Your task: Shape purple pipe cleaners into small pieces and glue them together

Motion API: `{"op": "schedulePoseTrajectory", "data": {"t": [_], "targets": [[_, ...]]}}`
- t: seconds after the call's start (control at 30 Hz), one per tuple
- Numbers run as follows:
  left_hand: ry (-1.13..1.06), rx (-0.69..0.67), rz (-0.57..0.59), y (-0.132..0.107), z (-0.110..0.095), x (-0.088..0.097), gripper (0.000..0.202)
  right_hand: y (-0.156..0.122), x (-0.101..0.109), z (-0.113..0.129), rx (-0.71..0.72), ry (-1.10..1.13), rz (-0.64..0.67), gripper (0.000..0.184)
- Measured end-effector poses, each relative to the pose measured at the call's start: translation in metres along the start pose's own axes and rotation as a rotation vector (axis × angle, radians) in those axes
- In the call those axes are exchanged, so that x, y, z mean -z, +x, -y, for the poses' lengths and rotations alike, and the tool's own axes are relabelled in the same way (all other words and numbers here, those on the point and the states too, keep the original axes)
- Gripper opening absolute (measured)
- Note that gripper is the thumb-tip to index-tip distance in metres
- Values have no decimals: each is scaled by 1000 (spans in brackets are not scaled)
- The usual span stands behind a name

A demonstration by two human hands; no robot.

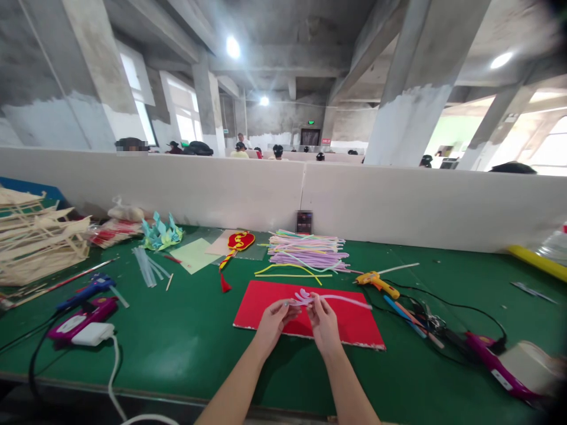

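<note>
At lower centre, both hands (273, 321) (324, 323) pinch a looped lilac pipe cleaner (348, 300). A red board (354, 321) lies beneath.

My left hand (274, 321) and right hand (324, 321) cover parts of the bent, fuzzy lilac stem (348, 300) I pinch, so I can't tell how its loops join. They also hide some of the red rectangular board (358, 327). My forearms (241, 378) run off the bottom edge, as does the white cable (117, 357). The right edge cuts off the clear plastic bottle (554, 245) and yellow bar (537, 261). The small dark upright device's (304, 222) face is pixelated beyond reading.
</note>
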State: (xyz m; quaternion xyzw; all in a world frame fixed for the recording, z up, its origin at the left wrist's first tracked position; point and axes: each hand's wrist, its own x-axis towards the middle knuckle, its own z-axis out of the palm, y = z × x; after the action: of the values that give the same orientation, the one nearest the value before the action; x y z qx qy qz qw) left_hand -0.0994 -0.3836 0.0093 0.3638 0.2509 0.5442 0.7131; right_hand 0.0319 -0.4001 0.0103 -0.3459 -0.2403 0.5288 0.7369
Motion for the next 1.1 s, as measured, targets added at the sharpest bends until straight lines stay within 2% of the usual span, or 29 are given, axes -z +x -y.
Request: {"op": "schedulePoseTrajectory", "data": {"t": [0.2,0.4,0.5,0.67,0.8,0.93,1.1], "targets": [[45,134,173,-8,-3,-5,24,-4,-5,1,-30,47,152,25],[78,332,296,-15,-2,-9,25,-10,-9,3,-120,-27,241,26],[79,346,330,-15,-2,-8,24,-11,-9,2,-148,-47,274,25],[-4,280,246,-10,-2,-4,23,-7,-6,-1,-74,-43,196,21],[-50,237,158,-7,-1,-1,23,-6,-6,-1,-55,-57,216,18],[-37,215,132,-5,1,-1,24,-7,-7,0,-45,-69,225,18],[-69,120,-23,2,1,-2,31,-3,-6,-1,38,-79,93,18]]}}
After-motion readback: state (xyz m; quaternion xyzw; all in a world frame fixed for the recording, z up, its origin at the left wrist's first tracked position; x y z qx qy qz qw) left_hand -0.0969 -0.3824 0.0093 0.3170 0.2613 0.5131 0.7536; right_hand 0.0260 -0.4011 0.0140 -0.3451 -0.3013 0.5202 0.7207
